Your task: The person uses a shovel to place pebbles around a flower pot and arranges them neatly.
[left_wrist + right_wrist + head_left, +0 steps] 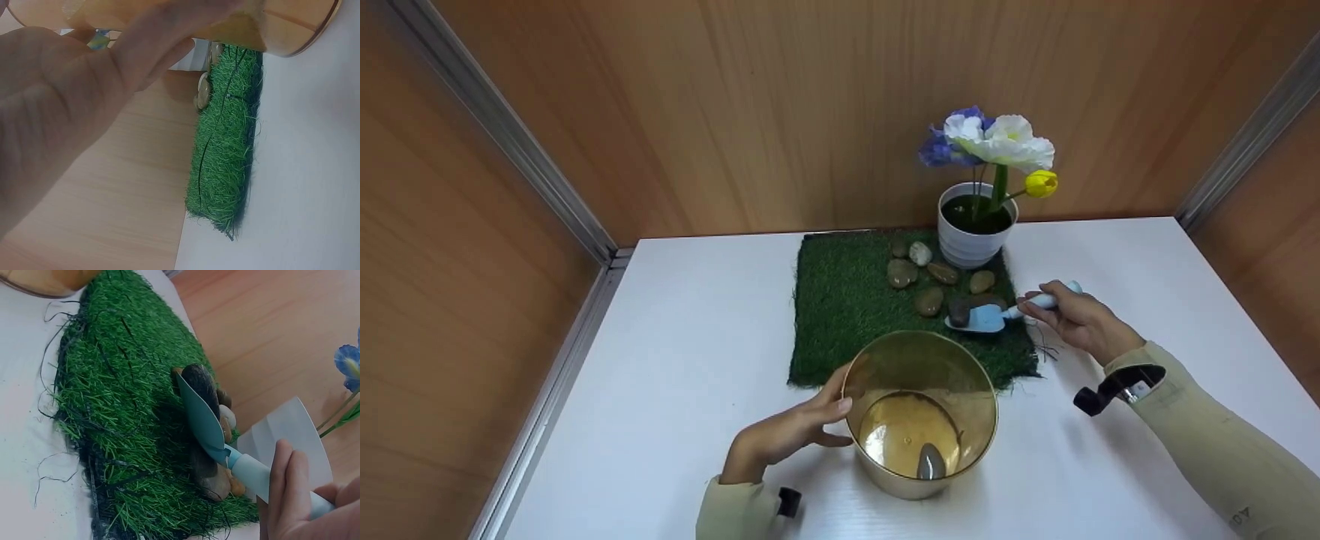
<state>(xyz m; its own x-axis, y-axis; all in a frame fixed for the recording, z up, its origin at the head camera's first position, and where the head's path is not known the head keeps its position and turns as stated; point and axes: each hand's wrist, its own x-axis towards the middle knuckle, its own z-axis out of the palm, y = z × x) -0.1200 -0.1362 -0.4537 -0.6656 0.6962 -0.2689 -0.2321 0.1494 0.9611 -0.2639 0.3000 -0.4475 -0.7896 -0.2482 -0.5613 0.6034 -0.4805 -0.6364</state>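
Note:
My left hand (791, 431) holds the side of a see-through amber bucket (919, 356), thumb at its rim. The bucket leans, its mouth facing the head camera, and a grey stone (931, 461) lies inside. In my right hand (1084, 322) is the handle of a small light-blue garden trowel (988, 318). A dark stone (959, 310) sits on the trowel's blade, over the front right of a green artificial grass mat (840, 315). The right wrist view shows the blade (201, 417) tilted, with the dark stone (201, 385) against it.
Several brown and pale stones (901, 274) lie on the mat behind the trowel. A white pot (971, 244) with white, purple and yellow flowers (1009, 142) stands at the mat's back right corner. Wood-grain panels (810, 112) bound the white table (675, 360) at back and sides.

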